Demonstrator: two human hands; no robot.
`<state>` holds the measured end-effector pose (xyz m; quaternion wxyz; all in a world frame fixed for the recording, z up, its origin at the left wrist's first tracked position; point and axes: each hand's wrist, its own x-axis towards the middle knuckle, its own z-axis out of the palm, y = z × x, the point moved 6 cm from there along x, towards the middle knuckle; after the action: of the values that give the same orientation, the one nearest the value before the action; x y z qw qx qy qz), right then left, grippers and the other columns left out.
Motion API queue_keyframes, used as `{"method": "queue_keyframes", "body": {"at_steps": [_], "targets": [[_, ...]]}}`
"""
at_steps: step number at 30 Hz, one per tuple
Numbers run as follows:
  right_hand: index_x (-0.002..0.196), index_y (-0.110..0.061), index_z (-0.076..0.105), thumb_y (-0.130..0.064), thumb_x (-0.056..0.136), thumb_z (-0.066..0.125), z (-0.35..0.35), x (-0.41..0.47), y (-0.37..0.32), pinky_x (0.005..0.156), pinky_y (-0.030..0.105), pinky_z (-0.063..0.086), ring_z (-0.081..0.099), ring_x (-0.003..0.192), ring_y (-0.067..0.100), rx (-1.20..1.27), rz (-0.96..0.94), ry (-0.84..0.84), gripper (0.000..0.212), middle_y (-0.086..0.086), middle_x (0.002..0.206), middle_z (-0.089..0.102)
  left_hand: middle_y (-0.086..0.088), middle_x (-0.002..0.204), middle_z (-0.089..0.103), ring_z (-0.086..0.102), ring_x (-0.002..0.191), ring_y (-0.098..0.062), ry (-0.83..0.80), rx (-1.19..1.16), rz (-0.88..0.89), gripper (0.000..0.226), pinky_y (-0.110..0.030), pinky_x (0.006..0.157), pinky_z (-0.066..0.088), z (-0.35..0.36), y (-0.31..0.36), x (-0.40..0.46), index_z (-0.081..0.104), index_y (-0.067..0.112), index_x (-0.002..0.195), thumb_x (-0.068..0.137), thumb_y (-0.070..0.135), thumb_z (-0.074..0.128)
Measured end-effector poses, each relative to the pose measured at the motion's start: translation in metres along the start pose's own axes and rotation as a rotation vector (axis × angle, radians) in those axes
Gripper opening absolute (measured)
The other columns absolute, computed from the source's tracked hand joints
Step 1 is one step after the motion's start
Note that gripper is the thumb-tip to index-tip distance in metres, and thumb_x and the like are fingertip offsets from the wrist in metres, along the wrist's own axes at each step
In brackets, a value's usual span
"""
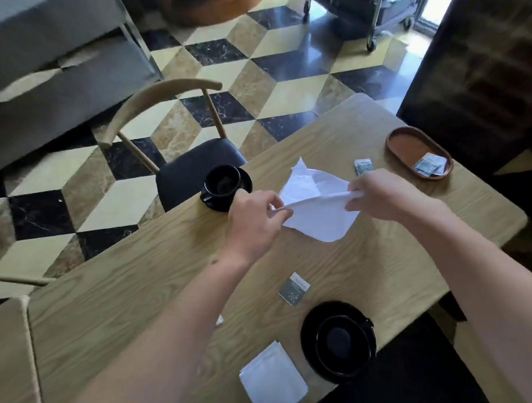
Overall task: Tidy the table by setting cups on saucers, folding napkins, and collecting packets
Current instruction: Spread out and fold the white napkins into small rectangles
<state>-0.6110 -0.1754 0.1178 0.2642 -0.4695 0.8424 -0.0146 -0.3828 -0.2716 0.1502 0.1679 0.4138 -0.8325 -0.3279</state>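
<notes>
Both hands hold a white napkin (317, 210) over the middle of the wooden table (132, 292). My left hand (253, 224) pinches its left edge and my right hand (384, 196) pinches its right edge; the cloth is half doubled over. A folded white napkin (272, 381) lies near the front edge. One black cup sits on a saucer (226, 186) at the far edge, another black cup on a saucer (339, 341) at the near right. Loose packets lie on the table: a packet (294, 289) near the front and a packet (363, 166) beyond my right hand.
A brown oval tray (412, 147) with two packets stands at the far right. A wooden chair with a black seat (193, 168) is pushed to the table's far side. A second chair's edge (8, 361) shows at the left. A wheeled cart (367, 8) stands on the checkered floor.
</notes>
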Motion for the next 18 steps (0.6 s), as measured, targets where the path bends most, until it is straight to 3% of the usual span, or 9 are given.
{"method": "queue_keyframes", "body": {"at_steps": [3, 7, 10, 13, 18], "targets": [[0.057, -0.018, 0.048, -0.027, 0.079, 0.071, -0.046, -0.013, -0.034, 0.055, 0.028, 0.034, 0.054, 0.07, 0.03, -0.117, -0.067, 0.102, 0.032, 0.0, 0.063, 0.052, 0.011, 0.07, 0.058, 0.046, 0.099, -0.024, 0.024, 0.013, 0.035, 0.013, -0.041, 0.089, 0.04, -0.039, 0.007, -0.008, 0.075, 0.018, 0.089, 0.085, 0.031, 0.076], [0.079, -0.024, 0.059, -0.031, 0.081, 0.07, -0.103, -0.033, -0.079, 0.064, 0.031, 0.044, 0.058, 0.079, 0.029, -0.218, -0.09, 0.229, 0.013, 0.003, 0.084, 0.063, -0.002, 0.083, 0.068, 0.051, 0.099, -0.019, 0.013, -0.06, 0.022, 0.013, -0.035, 0.083, 0.044, -0.075, 0.011, -0.014, 0.075, 0.016, 0.091, 0.089, 0.028, 0.072], [0.077, -0.019, 0.065, -0.025, 0.083, 0.066, -0.13, -0.048, -0.102, 0.056, 0.03, 0.036, 0.062, 0.083, 0.031, -0.246, -0.143, 0.399, 0.008, 0.004, 0.082, 0.061, -0.004, 0.087, 0.069, 0.06, 0.091, -0.016, 0.122, -0.134, 0.015, 0.013, -0.026, 0.074, 0.045, -0.106, 0.014, -0.016, 0.067, 0.015, 0.087, 0.092, 0.027, 0.069], [0.075, -0.022, 0.063, -0.023, 0.084, 0.066, -0.141, -0.062, -0.113, 0.06, 0.031, 0.039, 0.061, 0.084, 0.032, -0.283, -0.135, 0.48, 0.01, 0.004, 0.085, 0.061, 0.005, 0.079, 0.065, 0.059, 0.077, 0.005, 0.28, -0.238, 0.002, 0.01, -0.009, 0.062, 0.04, -0.147, 0.013, -0.02, 0.061, 0.014, 0.089, 0.096, 0.021, 0.064], [0.079, -0.016, 0.062, -0.023, 0.091, 0.061, -0.154, -0.086, -0.136, 0.068, 0.04, 0.055, 0.063, 0.082, 0.033, -0.3, -0.128, 0.552, 0.014, 0.007, 0.086, 0.065, 0.007, 0.075, 0.062, 0.053, 0.068, 0.003, 0.441, -0.258, 0.045, 0.012, -0.01, 0.059, 0.039, -0.218, 0.004, -0.035, 0.058, 0.019, 0.085, 0.096, 0.017, 0.061]]}}
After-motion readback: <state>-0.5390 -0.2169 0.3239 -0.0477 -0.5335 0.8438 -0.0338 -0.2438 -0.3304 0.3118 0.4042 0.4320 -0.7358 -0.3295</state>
